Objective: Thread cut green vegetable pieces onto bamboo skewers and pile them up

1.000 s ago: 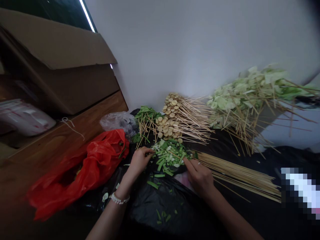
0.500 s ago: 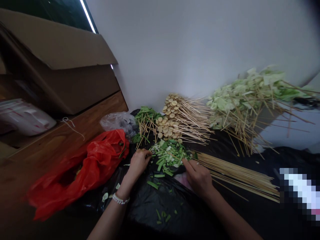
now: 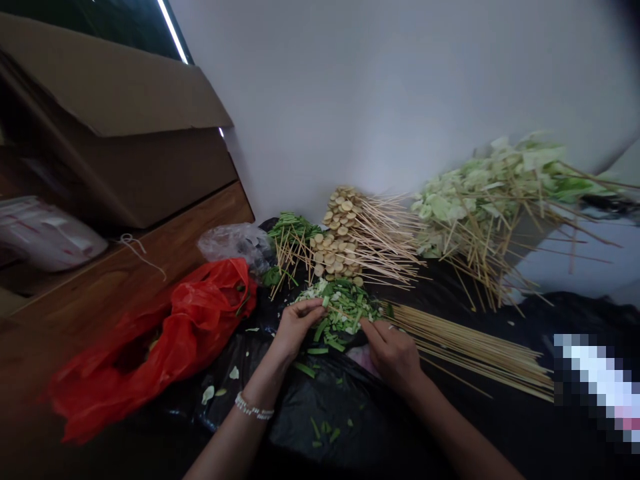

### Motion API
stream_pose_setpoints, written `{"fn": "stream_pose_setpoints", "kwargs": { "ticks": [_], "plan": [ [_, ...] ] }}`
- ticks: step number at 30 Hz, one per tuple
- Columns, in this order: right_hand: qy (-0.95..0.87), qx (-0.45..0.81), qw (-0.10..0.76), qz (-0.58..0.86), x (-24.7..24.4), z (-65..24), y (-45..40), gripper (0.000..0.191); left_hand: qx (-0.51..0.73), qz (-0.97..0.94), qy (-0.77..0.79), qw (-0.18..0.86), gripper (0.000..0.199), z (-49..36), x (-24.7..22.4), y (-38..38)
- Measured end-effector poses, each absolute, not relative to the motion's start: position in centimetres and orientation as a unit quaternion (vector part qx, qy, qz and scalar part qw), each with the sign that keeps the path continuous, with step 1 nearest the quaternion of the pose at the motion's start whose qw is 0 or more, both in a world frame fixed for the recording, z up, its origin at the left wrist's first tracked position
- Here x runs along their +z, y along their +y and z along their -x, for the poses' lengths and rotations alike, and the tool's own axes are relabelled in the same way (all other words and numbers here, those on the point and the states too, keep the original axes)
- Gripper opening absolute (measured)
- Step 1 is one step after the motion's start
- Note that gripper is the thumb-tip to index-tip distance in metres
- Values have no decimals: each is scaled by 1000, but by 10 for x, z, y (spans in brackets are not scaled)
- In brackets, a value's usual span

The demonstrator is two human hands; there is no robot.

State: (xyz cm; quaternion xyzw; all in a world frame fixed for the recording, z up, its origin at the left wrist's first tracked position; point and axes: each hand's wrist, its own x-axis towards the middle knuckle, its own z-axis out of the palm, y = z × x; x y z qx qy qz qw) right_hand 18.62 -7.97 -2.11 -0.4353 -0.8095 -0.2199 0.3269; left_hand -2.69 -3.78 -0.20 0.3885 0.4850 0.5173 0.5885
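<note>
Left hand (image 3: pixel 294 327) is pinching a green piece (image 3: pixel 325 302), probably light, soft, easily split, best taken by its sides; chopped greens (image 3: pixel 353 301) are lying below; thin skewer (image 3: pixel 345 313), likely stiff, is running over them into the pinching right hand (image 3: pixel 395 353), best held behind the tip.

Black plastic sheet (image 3: pixel 375 427): heap of chopped greens (image 3: pixel 350 301), bare skewers (image 3: pixel 473 350) alongside, skewered round slices (image 3: pixel 343 230) behind
</note>
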Motion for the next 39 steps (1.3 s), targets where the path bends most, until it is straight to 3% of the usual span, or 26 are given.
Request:
{"fn": "stream_pose_setpoints", "kwargs": {
  "ticks": [10, 39],
  "plan": [
    [-812, -222, 316, 437, -25, -185, -80, 36, 528, -409, 493, 558, 35, 21, 2, -42],
    [-815, -203, 345, 418, -25, -184, -81, 34, 534, -245, 441, 679, 36, 25, -2, -39]
  ]
}}
